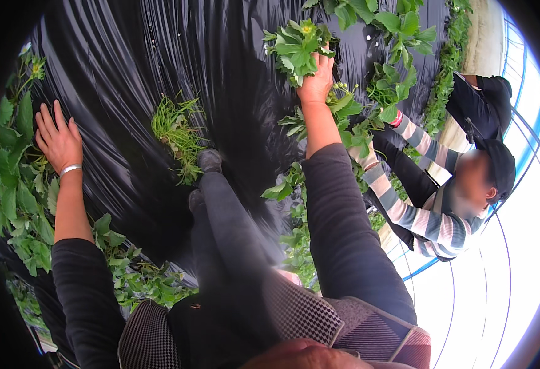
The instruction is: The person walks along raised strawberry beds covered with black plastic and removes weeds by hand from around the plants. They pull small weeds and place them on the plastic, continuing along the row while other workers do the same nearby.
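My left hand [58,137], with a silver bracelet at the wrist, is held with its fingers apart beside leafy strawberry plants [14,175] at the left. Nothing is in it. It is over or on the black plastic film [113,115]; contact cannot be told. Out in front, my right hand [317,79] reaches into a strawberry plant [295,50] that bears a yellowish flower head. Leaves cover part of its fingers, so whether they grip a stem is hidden. Further strawberry foliage [346,108] lies beside the right wrist.
A clump of pulled-looking grassy weeds [175,127] lies on the film by my boot [210,160]. At the right a co-worker in a striped sleeve [417,223] bends over the same row, hands among leaves. Behind are another person [480,104] and blue greenhouse framing [537,120].
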Demonstrator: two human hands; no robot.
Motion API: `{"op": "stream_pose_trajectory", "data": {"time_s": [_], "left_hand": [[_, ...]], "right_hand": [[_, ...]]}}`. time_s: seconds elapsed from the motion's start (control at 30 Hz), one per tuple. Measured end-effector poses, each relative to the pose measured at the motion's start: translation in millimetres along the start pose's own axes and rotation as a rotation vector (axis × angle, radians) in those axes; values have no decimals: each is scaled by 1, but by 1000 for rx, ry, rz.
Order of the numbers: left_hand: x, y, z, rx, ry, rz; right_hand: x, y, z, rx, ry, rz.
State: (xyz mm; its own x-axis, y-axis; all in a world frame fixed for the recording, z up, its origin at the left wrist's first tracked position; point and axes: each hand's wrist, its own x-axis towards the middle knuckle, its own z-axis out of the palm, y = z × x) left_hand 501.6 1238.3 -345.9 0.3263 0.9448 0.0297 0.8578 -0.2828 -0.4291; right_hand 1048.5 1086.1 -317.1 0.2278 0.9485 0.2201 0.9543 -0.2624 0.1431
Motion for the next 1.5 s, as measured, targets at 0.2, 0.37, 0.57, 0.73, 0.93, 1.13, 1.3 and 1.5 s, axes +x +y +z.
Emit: {"op": "stream_pose_trajectory", "data": {"time_s": [0.2,0.37,0.57,0.73,0.93,1.13,1.3,1.5], "left_hand": [[0,0,0,-21,-20,-15],[-1,0,3,-119,15,-27],[-2,0,6,-192,50,-48],[-4,1,5,-120,-59,-61],[-1,1,1,-136,-94,-71],[-1,1,-4,-106,-143,-72],[-2,1,-5,-133,-105,-71],[-2,1,-1,-140,-102,-74]], "right_hand": [[-22,-38,-34,1096,222,1245],[11,-87,-37,654,-76,346],[167,-53,-4,437,-200,394],[208,-16,-6,307,-293,411],[201,-42,9,201,-349,460],[218,-46,12,15,-294,280],[210,-67,17,-202,-94,249],[137,-93,27,43,-189,161]]}}
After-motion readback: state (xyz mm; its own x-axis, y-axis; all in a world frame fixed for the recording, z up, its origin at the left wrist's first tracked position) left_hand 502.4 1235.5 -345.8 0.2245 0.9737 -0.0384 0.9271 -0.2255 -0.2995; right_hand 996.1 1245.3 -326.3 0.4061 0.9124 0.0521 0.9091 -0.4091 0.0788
